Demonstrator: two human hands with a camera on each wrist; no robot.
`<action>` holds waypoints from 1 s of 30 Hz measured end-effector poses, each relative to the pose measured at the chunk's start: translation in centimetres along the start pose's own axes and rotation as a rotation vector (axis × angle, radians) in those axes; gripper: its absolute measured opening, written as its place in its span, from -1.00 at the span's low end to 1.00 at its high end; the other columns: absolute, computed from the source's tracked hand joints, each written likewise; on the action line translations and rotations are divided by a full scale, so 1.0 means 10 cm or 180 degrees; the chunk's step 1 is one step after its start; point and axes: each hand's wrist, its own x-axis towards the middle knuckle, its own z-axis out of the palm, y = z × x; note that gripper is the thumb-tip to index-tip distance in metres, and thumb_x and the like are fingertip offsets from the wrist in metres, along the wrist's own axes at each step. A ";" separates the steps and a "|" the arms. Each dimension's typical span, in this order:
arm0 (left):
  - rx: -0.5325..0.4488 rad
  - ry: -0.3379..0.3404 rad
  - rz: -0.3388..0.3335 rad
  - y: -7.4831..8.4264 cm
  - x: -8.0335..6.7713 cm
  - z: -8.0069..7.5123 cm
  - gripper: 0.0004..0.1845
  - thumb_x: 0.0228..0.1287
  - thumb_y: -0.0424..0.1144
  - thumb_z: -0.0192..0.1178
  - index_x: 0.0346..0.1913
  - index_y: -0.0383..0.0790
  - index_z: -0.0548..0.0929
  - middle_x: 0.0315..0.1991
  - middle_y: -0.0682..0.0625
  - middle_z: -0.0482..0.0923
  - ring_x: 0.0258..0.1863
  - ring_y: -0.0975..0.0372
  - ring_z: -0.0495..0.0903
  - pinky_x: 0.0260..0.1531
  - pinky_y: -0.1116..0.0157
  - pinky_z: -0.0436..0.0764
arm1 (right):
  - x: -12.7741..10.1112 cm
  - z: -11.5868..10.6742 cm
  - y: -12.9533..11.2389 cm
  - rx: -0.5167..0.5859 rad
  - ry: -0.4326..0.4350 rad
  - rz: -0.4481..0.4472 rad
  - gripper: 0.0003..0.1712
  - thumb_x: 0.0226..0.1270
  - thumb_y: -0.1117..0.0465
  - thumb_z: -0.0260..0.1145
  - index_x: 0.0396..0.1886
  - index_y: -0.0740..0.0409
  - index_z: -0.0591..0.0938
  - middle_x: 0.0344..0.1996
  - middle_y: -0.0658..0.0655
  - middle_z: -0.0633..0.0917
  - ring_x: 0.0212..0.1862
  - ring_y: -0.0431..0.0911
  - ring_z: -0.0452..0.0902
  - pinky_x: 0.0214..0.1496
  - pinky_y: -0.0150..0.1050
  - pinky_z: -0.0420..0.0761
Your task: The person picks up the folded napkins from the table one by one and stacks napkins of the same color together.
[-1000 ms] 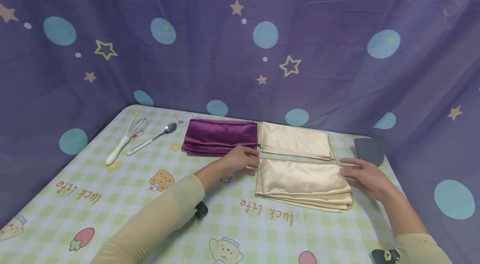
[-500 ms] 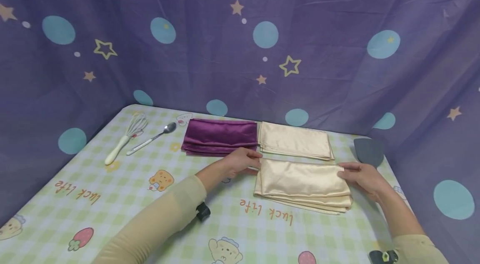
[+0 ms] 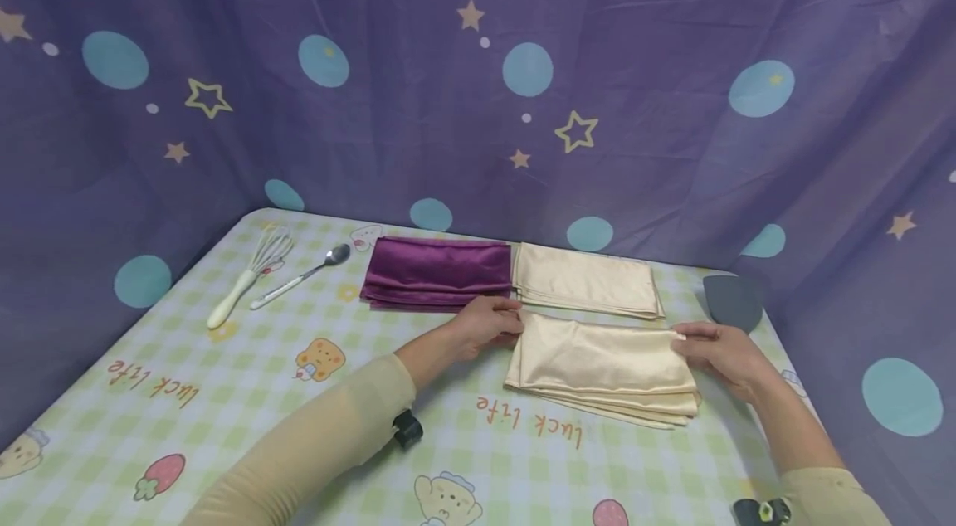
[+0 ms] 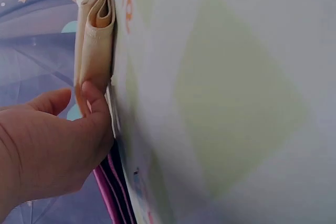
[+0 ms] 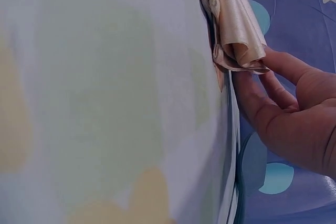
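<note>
Together, the left hand and right hand are pinching opposite ends of the folded cream cloth, each grip closing on its edge. It is lying on the counter, just before a second cream cloth and purple cloth.

Starry purple backdrop, checked tablecloth

At the far edge of the table, you have a folded purple cloth touching a second folded cream cloth on its right. To your far left, a whisk lies just beside a spoon. A dark grey pad sits near the right corner. Your backdrop is a purple sheet with stars and blue dots.
</note>
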 end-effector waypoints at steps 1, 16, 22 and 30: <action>-0.0022 0.0014 -0.0002 -0.01 0.00 0.00 -0.49 0.33 -0.52 0.23 0.34 -0.44 0.47 0.11 -0.25 0.57 -0.12 0.12 0.65 -0.02 0.19 0.69 | 0.00 0.00 0.00 0.0003 0.0004 0.0006 -0.30 0.43 0.14 0.38 0.37 0.50 0.39 -0.06 -0.02 0.67 -0.10 -0.32 0.63 0.02 -0.37 0.64; -0.0272 0.0078 0.0099 -0.09 0.02 0.04 -0.57 0.31 -0.44 0.31 0.24 -0.40 0.61 -0.07 -0.16 0.72 -0.20 0.17 0.73 -0.11 0.22 0.72 | 0.02 0.02 -0.02 0.0169 -0.0122 -0.0098 -0.24 0.46 0.17 0.35 0.44 0.53 0.28 -0.03 0.02 0.69 -0.06 -0.21 0.68 0.05 -0.27 0.67; -0.0296 0.0104 0.0090 -0.08 0.03 0.08 -0.61 0.30 -0.48 0.29 0.19 -0.41 0.64 -0.05 -0.18 0.72 -0.19 0.16 0.74 -0.14 0.24 0.72 | 0.01 0.02 -0.03 0.0175 -0.0163 -0.0073 -0.23 0.47 0.14 0.34 0.44 0.53 0.27 0.01 0.04 0.71 -0.05 -0.20 0.69 0.06 -0.26 0.67; -0.0278 0.0240 0.0227 -0.09 0.04 0.09 -0.67 0.28 -0.50 0.28 0.11 -0.43 0.69 -0.09 -0.19 0.73 -0.23 0.17 0.73 -0.18 0.27 0.73 | 0.00 0.02 -0.04 0.0239 -0.0168 -0.0093 -0.23 0.48 0.16 0.32 0.44 0.56 0.26 0.01 0.07 0.71 -0.05 -0.19 0.70 0.07 -0.26 0.66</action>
